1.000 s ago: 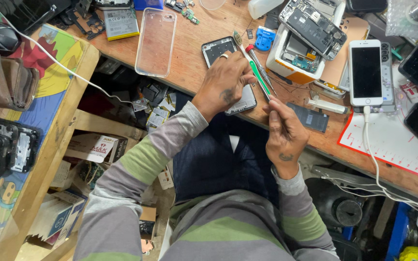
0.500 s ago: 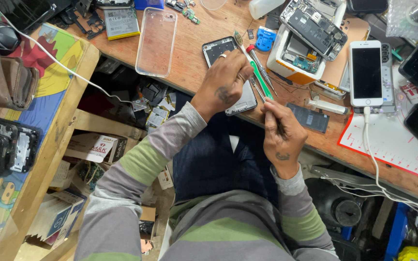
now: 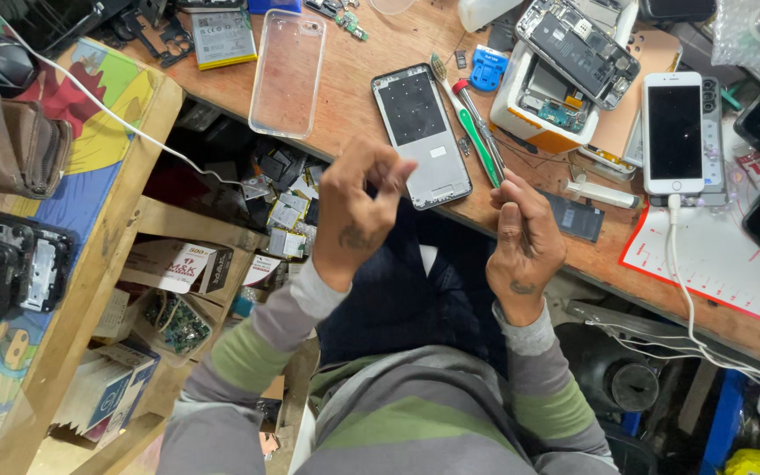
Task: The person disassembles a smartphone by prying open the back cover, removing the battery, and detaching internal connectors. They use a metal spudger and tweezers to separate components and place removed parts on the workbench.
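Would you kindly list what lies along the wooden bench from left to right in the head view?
Clear plastic phone case → grey phone frame → green-handled toothbrush → white box holding an opened phone → white smartphone on a cable.

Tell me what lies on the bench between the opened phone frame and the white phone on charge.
In the head view, between the phone frame and the white phone lie a green toothbrush, a red-tipped tool and an orange-and-white box holding opened phone parts.

Cluttered wooden workbench (image 3: 354,88) — wooden shelves (image 3: 125,264) of boxes beneath, left.
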